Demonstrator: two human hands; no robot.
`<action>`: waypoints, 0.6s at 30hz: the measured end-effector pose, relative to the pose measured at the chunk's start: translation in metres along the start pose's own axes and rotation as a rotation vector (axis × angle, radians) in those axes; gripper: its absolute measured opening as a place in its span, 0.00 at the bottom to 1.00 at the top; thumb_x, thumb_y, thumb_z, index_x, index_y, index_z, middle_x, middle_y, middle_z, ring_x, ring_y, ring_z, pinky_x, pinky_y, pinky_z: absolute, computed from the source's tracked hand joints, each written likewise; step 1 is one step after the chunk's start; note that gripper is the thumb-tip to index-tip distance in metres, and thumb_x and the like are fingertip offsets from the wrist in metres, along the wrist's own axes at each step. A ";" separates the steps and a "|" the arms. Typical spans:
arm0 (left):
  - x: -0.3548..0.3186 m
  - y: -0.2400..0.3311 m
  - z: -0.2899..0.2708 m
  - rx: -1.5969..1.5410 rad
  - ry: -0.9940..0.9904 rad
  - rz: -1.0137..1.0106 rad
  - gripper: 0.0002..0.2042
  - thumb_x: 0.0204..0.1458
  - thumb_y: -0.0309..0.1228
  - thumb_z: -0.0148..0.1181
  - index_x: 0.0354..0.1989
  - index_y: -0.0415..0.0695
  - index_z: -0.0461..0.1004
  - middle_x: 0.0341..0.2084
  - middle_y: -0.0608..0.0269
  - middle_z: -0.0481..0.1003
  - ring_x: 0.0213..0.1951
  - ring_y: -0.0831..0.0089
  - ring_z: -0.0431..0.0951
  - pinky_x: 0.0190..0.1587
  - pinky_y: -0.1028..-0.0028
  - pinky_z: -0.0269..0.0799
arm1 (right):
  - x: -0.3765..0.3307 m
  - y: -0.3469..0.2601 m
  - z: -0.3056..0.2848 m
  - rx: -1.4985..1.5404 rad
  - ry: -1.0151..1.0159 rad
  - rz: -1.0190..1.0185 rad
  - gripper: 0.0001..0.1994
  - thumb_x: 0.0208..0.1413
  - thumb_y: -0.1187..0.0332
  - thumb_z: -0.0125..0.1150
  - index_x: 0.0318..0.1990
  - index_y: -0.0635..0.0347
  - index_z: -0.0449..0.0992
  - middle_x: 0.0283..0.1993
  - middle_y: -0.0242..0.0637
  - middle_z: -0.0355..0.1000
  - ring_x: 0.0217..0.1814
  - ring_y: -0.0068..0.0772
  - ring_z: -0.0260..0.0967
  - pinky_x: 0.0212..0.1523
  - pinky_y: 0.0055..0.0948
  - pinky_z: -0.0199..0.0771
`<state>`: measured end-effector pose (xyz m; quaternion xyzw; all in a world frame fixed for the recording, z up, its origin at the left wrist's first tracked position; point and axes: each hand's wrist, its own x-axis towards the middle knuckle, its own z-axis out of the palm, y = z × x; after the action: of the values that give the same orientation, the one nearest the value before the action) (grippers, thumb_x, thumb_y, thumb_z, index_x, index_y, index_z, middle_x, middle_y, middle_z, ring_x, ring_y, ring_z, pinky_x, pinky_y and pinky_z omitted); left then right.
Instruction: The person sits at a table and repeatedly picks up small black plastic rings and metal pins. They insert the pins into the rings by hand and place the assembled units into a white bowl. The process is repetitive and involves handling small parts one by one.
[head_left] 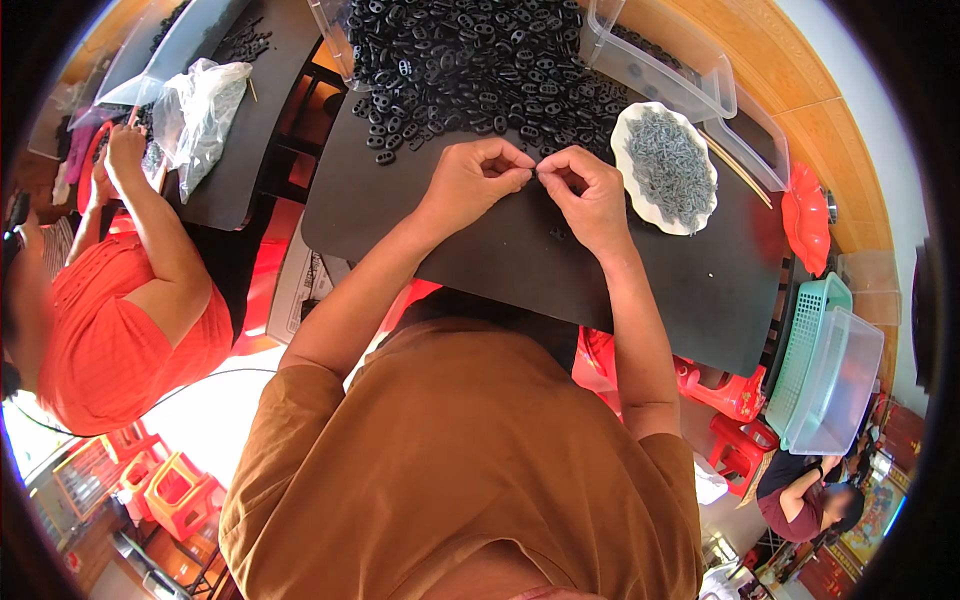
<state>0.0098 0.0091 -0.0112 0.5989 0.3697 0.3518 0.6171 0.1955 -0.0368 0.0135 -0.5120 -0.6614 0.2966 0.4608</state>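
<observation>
My left hand [478,182] and my right hand [588,198] meet over the dark table [490,255], fingertips almost touching. Each pinches thumb against finger; whatever lies between them is too small to make out. Just beyond spreads a large pile of small black oval pieces [470,75] with holes in them. To the right of my right hand stands a white scalloped plate [676,229], heaped with tiny thin grey pieces [670,170]. A few small dark bits [557,233] lie on the table near my right wrist.
Clear plastic bins [690,85] edge the pile. Thin sticks [740,170] and a red dish [806,215] lie at the right. Green and clear baskets [835,375] stand beyond the table's right end. At left, a person in red [140,310] works beside a plastic bag [205,115].
</observation>
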 end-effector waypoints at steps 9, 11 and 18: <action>-0.001 -0.004 0.002 -0.085 0.019 0.007 0.05 0.54 0.22 0.64 0.37 0.35 0.79 0.30 0.65 0.79 0.32 0.82 0.77 0.38 0.82 0.74 | -0.001 0.003 0.005 0.137 0.022 0.072 0.04 0.52 0.82 0.63 0.33 0.64 0.77 0.31 0.30 0.75 0.30 0.15 0.71 0.31 0.18 0.70; -0.001 -0.004 0.002 -0.086 0.020 0.017 0.04 0.54 0.22 0.64 0.36 0.35 0.79 0.30 0.65 0.79 0.32 0.82 0.77 0.37 0.82 0.74 | -0.002 0.005 0.004 0.145 0.011 0.080 0.04 0.52 0.82 0.63 0.33 0.64 0.77 0.31 0.29 0.75 0.31 0.14 0.70 0.31 0.18 0.70; -0.001 -0.004 0.003 -0.015 0.024 0.016 0.04 0.54 0.22 0.64 0.36 0.34 0.79 0.30 0.65 0.79 0.33 0.82 0.78 0.38 0.81 0.75 | -0.002 0.007 0.004 0.134 -0.016 0.067 0.04 0.52 0.82 0.62 0.33 0.64 0.77 0.30 0.28 0.74 0.30 0.13 0.69 0.31 0.17 0.69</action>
<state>0.0121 0.0066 -0.0153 0.5929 0.3695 0.3668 0.6144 0.1945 -0.0360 0.0052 -0.4997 -0.6263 0.3596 0.4783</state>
